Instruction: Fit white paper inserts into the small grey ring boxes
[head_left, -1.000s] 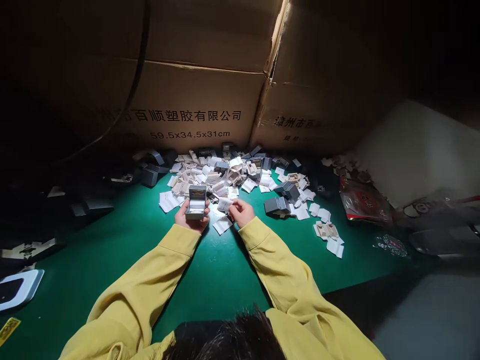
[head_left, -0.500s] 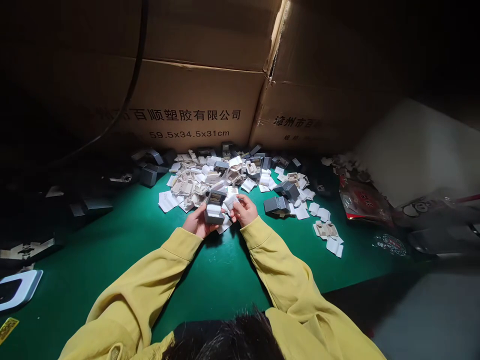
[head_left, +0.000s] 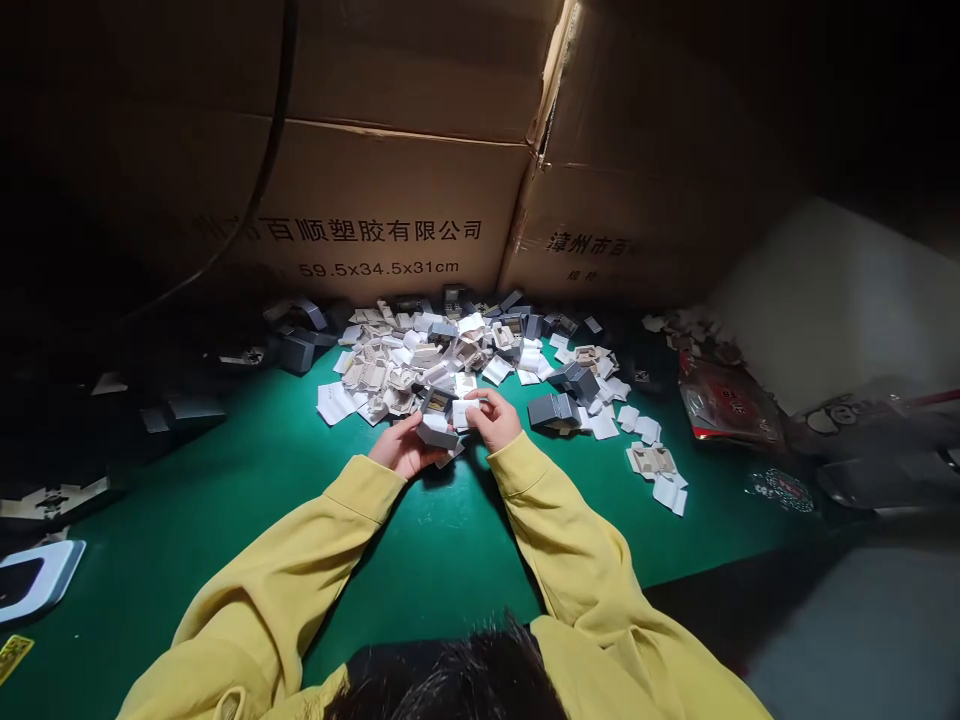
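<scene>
My left hand [head_left: 403,446] is closed around a small dark grey box [head_left: 438,428], whose lid stands raised and which shows something white inside. Close to its right side, my right hand [head_left: 493,420] pinches a small white folded paper [head_left: 466,414] between thumb and fingers. Just beyond both hands spreads a heap of white folded papers and beige card inserts [head_left: 390,370]. More dark grey boxes [head_left: 553,411] lie to the right of my right hand, some of them open.
Large brown cartons [head_left: 390,190] stand along the back of the green table [head_left: 420,560]. A red packet in clear plastic [head_left: 727,400] lies at the right. At the left edge are a white-rimmed device [head_left: 45,580] and a yellow label [head_left: 13,658]. A dark cable [head_left: 274,140] hangs at upper left.
The box in my left hand has tilted and turned slightly to the right. My right hand has shifted a little right, and the paper in it now lies flatter.
</scene>
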